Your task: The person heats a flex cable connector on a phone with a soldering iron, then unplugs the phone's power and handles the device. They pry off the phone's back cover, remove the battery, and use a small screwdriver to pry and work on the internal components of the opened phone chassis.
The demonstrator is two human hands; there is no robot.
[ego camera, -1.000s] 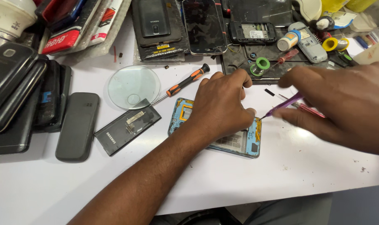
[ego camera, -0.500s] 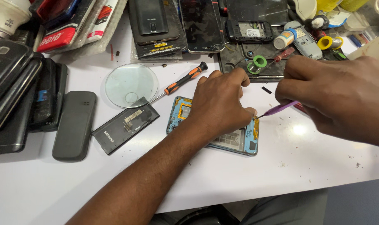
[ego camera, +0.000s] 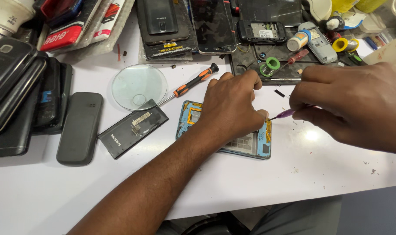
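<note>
Head view: left hand presses flat on the opened phone on the tabletop while right hand pinches a purple tool.

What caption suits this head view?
Left hand steadies an opened blue phone while right hand works a purple-handled tool at its edge.

opened phone mostly under left hand
</note>
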